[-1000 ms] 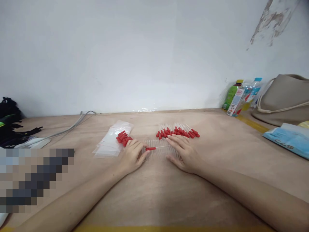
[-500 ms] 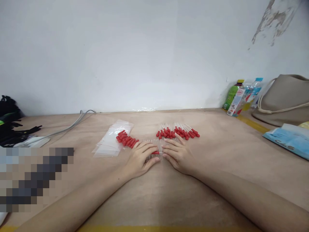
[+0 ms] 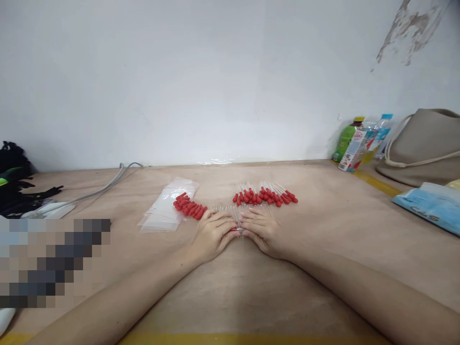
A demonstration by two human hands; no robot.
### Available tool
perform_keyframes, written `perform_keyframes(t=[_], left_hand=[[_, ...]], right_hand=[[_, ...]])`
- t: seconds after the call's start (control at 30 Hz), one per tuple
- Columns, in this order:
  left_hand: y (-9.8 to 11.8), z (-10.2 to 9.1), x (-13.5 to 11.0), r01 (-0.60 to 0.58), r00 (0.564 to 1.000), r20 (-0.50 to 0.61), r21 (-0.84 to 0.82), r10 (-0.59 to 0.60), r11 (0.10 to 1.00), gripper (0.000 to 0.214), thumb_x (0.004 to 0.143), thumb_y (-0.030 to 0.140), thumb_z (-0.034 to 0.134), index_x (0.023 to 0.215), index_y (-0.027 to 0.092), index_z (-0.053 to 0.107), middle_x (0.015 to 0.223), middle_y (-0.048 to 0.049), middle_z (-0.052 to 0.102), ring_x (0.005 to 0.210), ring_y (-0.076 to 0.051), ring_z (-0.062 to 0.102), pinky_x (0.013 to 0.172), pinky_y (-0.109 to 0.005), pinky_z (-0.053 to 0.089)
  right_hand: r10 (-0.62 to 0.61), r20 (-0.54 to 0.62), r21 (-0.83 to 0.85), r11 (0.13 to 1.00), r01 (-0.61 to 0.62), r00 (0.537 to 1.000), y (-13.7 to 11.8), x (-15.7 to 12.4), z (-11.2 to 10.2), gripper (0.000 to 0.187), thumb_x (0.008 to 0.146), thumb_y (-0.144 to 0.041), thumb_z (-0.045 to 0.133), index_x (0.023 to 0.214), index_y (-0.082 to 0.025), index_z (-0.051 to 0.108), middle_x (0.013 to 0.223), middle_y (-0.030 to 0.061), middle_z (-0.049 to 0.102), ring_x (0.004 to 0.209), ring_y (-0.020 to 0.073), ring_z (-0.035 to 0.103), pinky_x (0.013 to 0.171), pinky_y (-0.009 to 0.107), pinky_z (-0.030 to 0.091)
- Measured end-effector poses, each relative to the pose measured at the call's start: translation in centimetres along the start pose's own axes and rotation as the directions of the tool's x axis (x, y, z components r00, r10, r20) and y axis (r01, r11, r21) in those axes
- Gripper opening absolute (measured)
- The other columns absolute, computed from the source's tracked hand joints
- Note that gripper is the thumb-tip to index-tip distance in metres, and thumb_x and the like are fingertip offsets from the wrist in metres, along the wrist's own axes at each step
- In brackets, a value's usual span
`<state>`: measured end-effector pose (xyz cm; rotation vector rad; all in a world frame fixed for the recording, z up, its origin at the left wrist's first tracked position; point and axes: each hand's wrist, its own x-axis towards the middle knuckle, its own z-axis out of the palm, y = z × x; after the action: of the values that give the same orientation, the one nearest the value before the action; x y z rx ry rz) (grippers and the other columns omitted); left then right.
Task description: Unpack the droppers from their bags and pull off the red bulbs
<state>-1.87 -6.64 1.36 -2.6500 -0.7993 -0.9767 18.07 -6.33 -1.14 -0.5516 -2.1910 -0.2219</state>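
Note:
Between my hands, just above the tabletop, lies a glass dropper with a red rubber bulb (image 3: pixel 234 229). My left hand (image 3: pixel 212 235) has its thumb and fingers closed on the bulb end. From the other side my right hand (image 3: pixel 262 232) pinches the glass end, its fingers curled with the thumb below. A row of clear glass tubes (image 3: pixel 224 209) lies beneath and behind both hands, largely covered by them. Red rubber bulbs (image 3: pixel 189 207) are heaped just past my left hand. Beyond my right hand lie several red-bulbed droppers (image 3: pixel 268 194), their glass ends toward the wall.
Clear plastic bags (image 3: pixel 161 211) lie under the bulb heap's left side. A grey cable (image 3: pixel 108 184) and black gloves (image 3: pixel 16 191) are at the left. Bottles (image 3: pixel 347 141), a grey drawstring bag (image 3: pixel 420 143) and a blue packet (image 3: pixel 431 206) stand or lie at the right.
My hands have drawn slightly closer together, and the fingers and thumbs have closed in round the dropper. The bulb shows less between them. The piles have stayed put.

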Motion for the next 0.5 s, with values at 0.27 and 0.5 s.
perform_keyframes(t=[0.27,0.5], left_hand=[[0.25,-0.80,-0.06,-0.035,0.990,0.137,-0.012,0.036,0.999,0.015,0.087,0.025,0.046,0.085,0.019,0.059,0.091,0.0000,0.069,0.104,-0.018,0.055,0.089,-0.037,0.026],[0.28,-1.07,-0.01,-0.045,0.984,0.171,-0.034,0.050,0.998,0.017,0.087,0.024,0.043,0.085,0.019,0.059,0.093,-0.0005,0.068,0.105,-0.018,0.054,0.092,-0.038,0.023]], right_hand=[[-0.041,0.053,0.042,0.998,0.039,0.998,-0.67,0.04,-0.59,0.016,0.084,-0.014,0.047,0.095,-0.014,0.059,0.097,0.0079,0.066,0.093,0.0132,0.060,0.096,0.031,0.043],[-0.110,0.023,-0.069,0.991,0.112,0.994,-0.69,-0.19,-0.94,0.012,0.082,-0.015,0.050,0.089,-0.014,0.060,0.094,0.0086,0.066,0.093,0.0146,0.060,0.095,0.031,0.045]])
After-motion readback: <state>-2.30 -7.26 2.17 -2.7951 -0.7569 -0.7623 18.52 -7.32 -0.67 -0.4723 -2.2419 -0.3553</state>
